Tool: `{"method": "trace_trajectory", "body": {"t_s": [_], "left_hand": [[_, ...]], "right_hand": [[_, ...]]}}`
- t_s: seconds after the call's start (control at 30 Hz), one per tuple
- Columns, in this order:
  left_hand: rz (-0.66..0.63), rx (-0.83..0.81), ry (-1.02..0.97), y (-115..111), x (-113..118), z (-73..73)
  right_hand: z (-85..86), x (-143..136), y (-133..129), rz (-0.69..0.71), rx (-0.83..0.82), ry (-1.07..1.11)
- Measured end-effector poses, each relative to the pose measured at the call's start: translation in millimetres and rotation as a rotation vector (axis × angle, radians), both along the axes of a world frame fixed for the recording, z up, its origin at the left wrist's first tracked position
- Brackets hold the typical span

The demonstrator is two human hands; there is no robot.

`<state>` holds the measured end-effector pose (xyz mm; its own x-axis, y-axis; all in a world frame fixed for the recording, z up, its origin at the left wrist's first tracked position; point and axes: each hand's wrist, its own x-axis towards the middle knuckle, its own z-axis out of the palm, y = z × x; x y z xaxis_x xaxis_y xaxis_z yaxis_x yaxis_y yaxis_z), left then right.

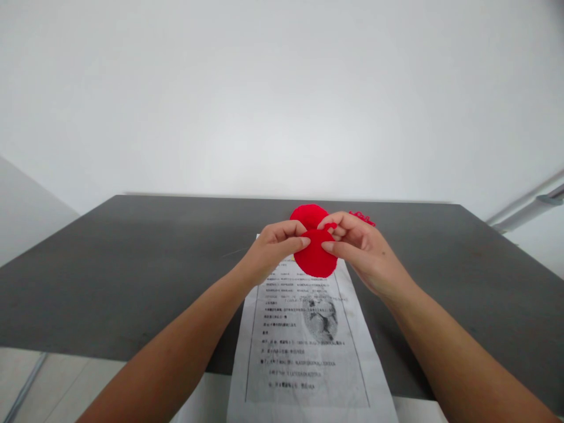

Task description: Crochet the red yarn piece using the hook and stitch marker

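Pinching a near red disc (315, 261) at its far edge, the left hand (277, 244) and right hand (362, 245) each have a thumb closed over its front, with fingers curled behind. The disc is above the far end of the paper, between the hands. Both forearms reach in from the near corners, angled inward. Directly beyond is a far red disc (309, 212), making two; whether they are joined cannot be told. One small red loop (330, 226) shows by the right fingertips. Red yarn (362, 218) lies just beyond the right hand. One printed paper (308, 358) overhangs the near edge of a grey table (154, 264).
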<state>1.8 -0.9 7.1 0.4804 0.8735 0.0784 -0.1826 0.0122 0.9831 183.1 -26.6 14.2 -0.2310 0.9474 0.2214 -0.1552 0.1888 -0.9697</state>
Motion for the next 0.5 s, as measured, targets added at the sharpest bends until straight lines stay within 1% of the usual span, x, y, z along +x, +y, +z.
{"method": "trace_trajectory", "body": {"t_s": [0.17,0.5], "left_hand": [[0.002,0.024,0.001,1.4,-0.9,-1.4],[0.004,0.055,0.018,2.0,-0.8,-3.2]], "right_hand": [[1.0,-0.7,-1.3,-0.004,0.025,0.054],[-1.6,0.9,-0.4,-0.008,0.019,0.018]]}}
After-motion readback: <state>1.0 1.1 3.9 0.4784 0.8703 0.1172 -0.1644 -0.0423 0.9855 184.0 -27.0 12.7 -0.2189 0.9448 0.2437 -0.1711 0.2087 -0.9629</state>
